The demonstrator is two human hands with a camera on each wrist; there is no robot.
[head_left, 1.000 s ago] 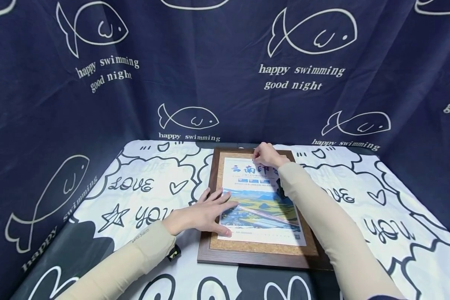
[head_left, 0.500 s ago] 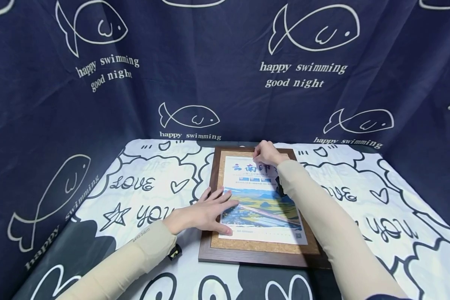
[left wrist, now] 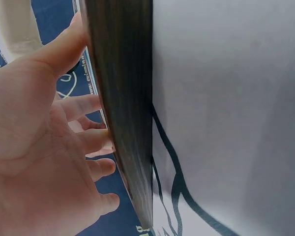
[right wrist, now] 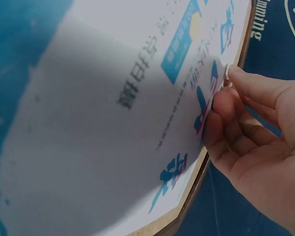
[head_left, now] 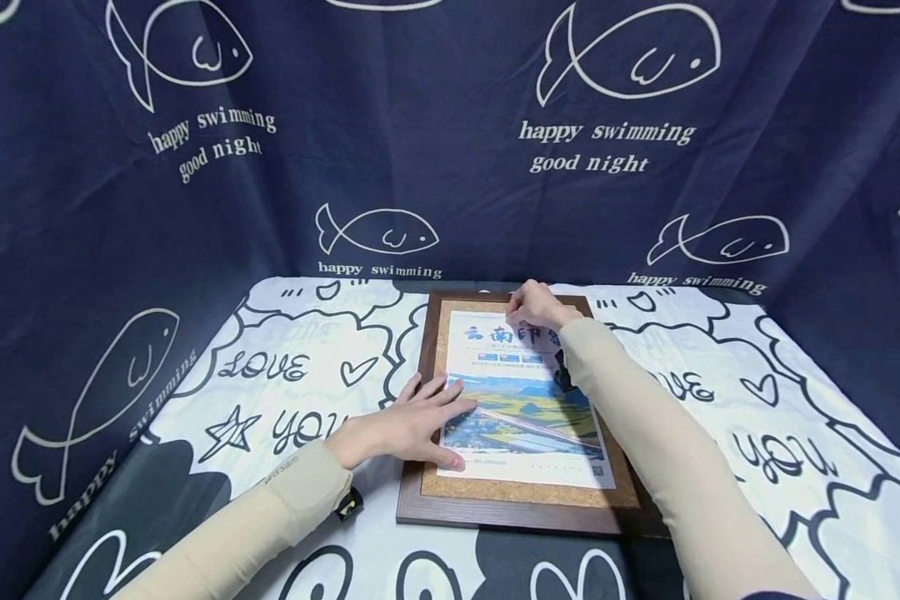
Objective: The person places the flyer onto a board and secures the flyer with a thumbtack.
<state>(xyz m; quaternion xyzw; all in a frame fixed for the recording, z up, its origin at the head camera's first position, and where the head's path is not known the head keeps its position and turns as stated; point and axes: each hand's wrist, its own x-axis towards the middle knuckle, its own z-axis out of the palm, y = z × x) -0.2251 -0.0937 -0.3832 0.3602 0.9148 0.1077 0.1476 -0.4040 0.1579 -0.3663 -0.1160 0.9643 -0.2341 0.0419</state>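
Note:
A poster [head_left: 525,417] with a painted landscape and blue lettering lies on a cork board [head_left: 525,493] in a dark wooden frame [head_left: 510,514]. My left hand [head_left: 412,425] spreads its fingers over the poster's left edge. In the left wrist view the fingers reach over the frame's side [left wrist: 120,98]. My right hand [head_left: 536,307] is at the poster's top edge, thumb and fingertips together. In the right wrist view it pinches a small white pin-like piece [right wrist: 227,73], mostly hidden by the fingers, against the poster.
The board lies on a table covered by a black-and-white patterned cloth [head_left: 307,333]. Behind it hangs a dark blue curtain [head_left: 480,183] with white fish drawings, also closing off both sides. The right forearm crosses over the board's right side.
Both hands stay where they were on the board and poster. The head view has shifted slightly; otherwise little differs.

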